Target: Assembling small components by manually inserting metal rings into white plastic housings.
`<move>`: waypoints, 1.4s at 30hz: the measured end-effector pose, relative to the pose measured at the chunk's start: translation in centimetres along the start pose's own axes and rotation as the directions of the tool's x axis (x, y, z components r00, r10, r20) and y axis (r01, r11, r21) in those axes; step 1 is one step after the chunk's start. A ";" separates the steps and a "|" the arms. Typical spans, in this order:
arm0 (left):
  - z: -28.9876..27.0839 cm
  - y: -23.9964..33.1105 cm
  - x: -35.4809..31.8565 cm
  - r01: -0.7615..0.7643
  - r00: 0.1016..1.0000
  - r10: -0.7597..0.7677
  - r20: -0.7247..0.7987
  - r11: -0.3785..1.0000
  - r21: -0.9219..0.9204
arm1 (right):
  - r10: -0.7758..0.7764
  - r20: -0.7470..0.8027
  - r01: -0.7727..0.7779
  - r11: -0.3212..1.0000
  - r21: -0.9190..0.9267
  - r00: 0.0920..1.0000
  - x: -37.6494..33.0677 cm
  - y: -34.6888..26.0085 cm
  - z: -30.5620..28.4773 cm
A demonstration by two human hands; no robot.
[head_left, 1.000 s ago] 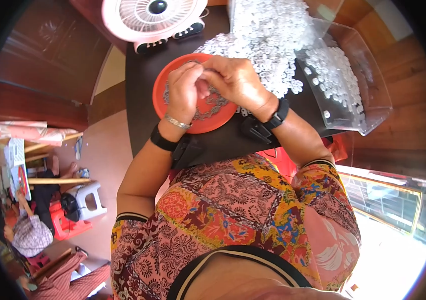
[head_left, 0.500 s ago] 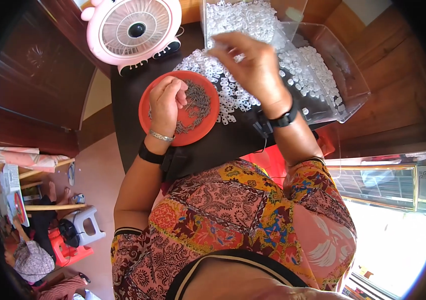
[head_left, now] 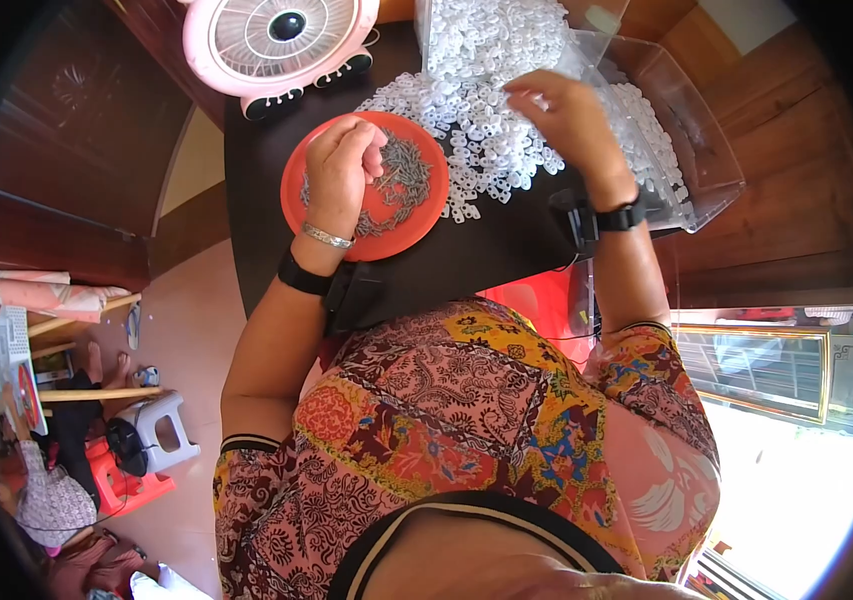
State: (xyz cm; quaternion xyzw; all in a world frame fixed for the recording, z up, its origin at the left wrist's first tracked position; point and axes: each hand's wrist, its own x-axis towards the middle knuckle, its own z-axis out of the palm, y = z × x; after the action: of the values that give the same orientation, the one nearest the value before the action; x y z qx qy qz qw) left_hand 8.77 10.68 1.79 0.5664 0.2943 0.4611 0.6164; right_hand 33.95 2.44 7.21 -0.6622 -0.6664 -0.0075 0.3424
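Note:
My left hand is curled over the left part of a round red plate. What its fingers hold, if anything, is hidden. Small grey nails lie heaped on the plate, mostly to the right of that hand. Over the loose white plastic clips, my right hand hovers with bent fingers and a small gap between thumb and forefinger. No object shows between them. The clips spread across the dark table from the plate to the clear boxes.
A clear box full of white pieces stands at the back. Beside it, a clear tray holds more. A pink fan stands at the back left. Stools and a person's feet show on the floor at left.
My right hand has moved to the right, away from the pile's left end, and its fingers have drawn closer together. My left hand stays curled over the plate. The whole view has shifted slightly.

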 end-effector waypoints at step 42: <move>0.5 0.2 0.3 0.024 0.999 -0.025 0.039 1.000 0.007 | 0.117 0.435 -0.292 0.886 0.361 0.893 2.2 1.1 7.8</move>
State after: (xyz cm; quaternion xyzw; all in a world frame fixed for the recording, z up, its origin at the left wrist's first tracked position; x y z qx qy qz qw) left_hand 9.27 10.77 2.08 0.5735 0.2906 0.4415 0.6259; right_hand 31.65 8.13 1.81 -0.6286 -0.6331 0.3079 0.3306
